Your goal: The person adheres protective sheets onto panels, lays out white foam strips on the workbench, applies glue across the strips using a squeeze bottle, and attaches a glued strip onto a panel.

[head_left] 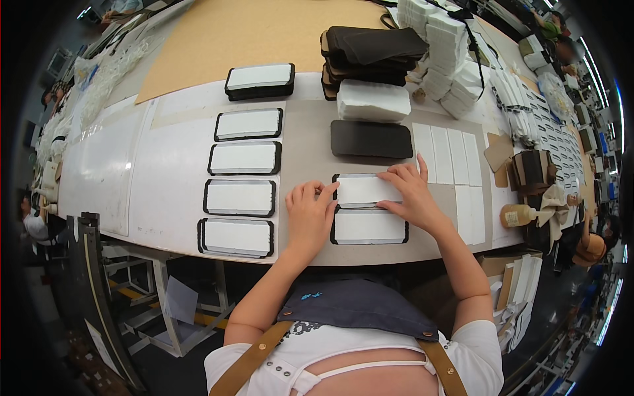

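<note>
In front of me lies a dark, black-edged panel with a white rectangular insert (360, 191). My left hand (307, 214) has curled fingers, its thumb and index fingertips against the panel's left end. My right hand (414, 196) spans the panel's right end, thumb on the near long edge and index finger on the far one, with another finger raised. That hand covers the right end. Just nearer to me, a second black-edged panel with a white insert (370, 226) lies flat, close against the first.
To the left, several similar panels (239, 197) form a column, with a small stack (259, 79) behind. Beyond my hands are a plain black panel (371, 138), a white stack (374, 101) and dark pieces (370, 49). White strips (456, 155) and a bottle (517, 215) stand right.
</note>
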The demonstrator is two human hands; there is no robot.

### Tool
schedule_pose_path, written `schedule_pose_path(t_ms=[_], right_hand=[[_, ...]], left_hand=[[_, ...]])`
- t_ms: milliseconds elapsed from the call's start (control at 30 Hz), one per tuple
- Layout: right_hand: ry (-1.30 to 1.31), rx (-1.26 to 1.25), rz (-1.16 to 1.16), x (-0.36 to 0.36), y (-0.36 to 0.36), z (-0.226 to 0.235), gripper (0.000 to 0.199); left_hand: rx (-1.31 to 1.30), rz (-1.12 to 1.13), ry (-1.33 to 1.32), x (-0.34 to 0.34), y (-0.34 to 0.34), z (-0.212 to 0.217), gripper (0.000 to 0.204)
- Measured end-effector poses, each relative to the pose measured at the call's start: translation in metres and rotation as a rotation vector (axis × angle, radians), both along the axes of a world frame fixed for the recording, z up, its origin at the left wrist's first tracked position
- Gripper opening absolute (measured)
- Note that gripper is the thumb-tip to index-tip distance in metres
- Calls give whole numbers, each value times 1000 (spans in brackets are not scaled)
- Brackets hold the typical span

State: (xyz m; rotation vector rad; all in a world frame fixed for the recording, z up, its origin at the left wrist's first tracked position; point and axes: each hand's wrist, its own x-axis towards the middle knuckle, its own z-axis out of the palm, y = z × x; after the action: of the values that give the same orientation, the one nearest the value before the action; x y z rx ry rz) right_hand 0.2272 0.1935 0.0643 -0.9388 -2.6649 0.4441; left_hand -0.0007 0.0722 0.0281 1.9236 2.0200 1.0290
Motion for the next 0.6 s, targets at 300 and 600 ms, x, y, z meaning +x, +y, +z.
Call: schedule_pose_path(t_ms=[300,600], right_hand=[[88,-94,-71,17,8,3,56],[181,-275,-191,38,20,-16,21]], left_hand=[[-15,-8,63,3,6,1,35],[-53,-15,52,4,7,-2,35]])
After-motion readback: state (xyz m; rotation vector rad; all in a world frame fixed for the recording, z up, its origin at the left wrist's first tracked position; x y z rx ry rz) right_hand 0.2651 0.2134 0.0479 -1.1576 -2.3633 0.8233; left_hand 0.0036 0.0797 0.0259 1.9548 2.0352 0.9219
